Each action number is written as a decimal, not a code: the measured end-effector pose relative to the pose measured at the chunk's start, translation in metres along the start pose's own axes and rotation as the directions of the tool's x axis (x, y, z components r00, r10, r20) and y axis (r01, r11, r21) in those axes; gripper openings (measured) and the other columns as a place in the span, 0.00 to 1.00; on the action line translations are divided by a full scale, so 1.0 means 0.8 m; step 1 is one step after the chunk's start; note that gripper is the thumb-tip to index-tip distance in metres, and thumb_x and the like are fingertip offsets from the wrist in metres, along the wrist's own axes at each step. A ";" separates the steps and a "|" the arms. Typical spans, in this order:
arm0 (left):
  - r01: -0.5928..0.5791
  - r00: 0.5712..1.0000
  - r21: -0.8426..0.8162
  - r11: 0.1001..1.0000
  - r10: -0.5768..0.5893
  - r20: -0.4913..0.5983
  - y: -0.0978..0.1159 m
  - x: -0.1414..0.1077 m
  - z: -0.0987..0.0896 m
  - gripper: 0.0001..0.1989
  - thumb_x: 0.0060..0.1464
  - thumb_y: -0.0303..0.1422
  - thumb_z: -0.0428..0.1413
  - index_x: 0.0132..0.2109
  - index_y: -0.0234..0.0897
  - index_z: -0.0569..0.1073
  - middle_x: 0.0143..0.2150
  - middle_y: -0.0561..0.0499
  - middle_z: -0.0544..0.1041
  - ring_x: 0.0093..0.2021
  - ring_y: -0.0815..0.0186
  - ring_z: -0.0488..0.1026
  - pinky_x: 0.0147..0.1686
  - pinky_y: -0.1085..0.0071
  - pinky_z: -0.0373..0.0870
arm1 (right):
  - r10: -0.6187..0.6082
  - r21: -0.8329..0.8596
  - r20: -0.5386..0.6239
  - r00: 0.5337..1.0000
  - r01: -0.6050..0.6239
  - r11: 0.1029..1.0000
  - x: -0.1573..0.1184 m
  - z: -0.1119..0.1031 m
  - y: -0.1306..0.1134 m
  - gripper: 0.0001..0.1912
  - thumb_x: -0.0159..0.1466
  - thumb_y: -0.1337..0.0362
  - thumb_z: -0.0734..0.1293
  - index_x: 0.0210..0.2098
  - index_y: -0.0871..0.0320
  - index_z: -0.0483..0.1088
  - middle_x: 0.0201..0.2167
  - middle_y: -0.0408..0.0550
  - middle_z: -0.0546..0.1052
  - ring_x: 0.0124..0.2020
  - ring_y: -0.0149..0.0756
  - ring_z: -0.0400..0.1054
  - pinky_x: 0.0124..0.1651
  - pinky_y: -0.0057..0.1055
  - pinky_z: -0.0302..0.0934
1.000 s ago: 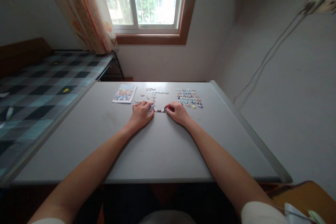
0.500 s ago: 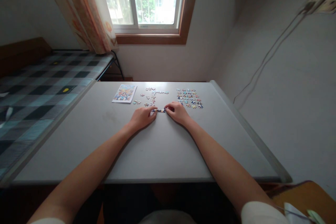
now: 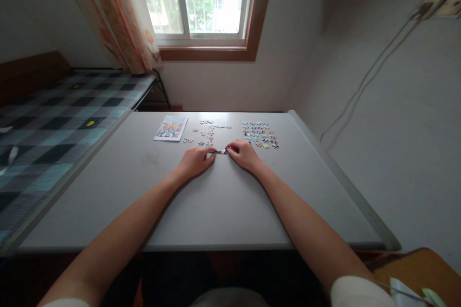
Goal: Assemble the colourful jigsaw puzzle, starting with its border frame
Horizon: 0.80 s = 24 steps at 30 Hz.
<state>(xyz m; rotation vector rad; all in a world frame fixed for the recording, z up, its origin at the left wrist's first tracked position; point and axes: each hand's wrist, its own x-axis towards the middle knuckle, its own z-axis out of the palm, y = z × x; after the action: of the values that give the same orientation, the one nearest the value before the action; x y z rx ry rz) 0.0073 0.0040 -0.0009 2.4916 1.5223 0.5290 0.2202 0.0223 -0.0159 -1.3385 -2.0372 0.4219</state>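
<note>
A pale grey table (image 3: 219, 206) fills most of the view, its left edge beside a bed (image 3: 86, 105) with a checked cover. Beyond the far edge is a barred window (image 3: 212, 5), with an orange curtain (image 3: 118, 14) at its left.

The left hand (image 3: 196, 160) and the right hand (image 3: 244, 154) face each other past the middle of the table, nearer the far edge than the near one. Near the far left corner lies a printed picture sheet (image 3: 170, 128), slightly askew. Toward the far right corner, loose puzzle pieces (image 3: 256, 131) lie in rough rows, just beyond the right hand.

Between sheet and rows, a joined section (image 3: 210, 135) forms a corner: a column, with a row running right from its far end. A few stray pieces (image 3: 188, 140) lie to its left.

Smallest is a dark-and-cream puzzle strip (image 3: 222, 152), just nearer the near edge than the column; each hand's fingers pinch one end. Whether strip and column join is hidden by the left hand.
</note>
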 end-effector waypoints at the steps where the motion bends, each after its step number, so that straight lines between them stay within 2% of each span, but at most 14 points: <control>1: 0.001 1.000 0.000 1.000 -0.001 0.000 0.000 0.000 0.000 0.15 0.58 0.39 0.51 0.47 0.44 0.78 0.23 0.54 0.74 0.24 0.68 0.68 0.27 0.74 0.57 | -0.002 0.001 0.000 1.000 0.002 1.000 0.000 0.000 0.000 0.07 0.60 0.67 0.66 0.34 0.57 0.77 0.28 0.45 0.72 0.32 0.32 0.64 0.40 0.30 0.57; 24: -0.007 1.000 0.007 1.000 0.007 -0.002 0.000 0.000 -0.001 0.14 0.59 0.38 0.51 0.47 0.45 0.78 0.24 0.55 0.74 0.24 0.68 0.69 0.27 0.74 0.57 | 0.013 -0.012 0.011 1.000 -0.013 1.000 0.000 -0.002 -0.004 0.07 0.60 0.67 0.66 0.34 0.57 0.77 0.28 0.45 0.72 0.33 0.33 0.65 0.41 0.30 0.57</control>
<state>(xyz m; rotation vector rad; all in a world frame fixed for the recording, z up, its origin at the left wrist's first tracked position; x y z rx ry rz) 0.0070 0.0039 -0.0003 2.5035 1.5189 0.5289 0.2195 0.0209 -0.0129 -1.3601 -2.0444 0.4240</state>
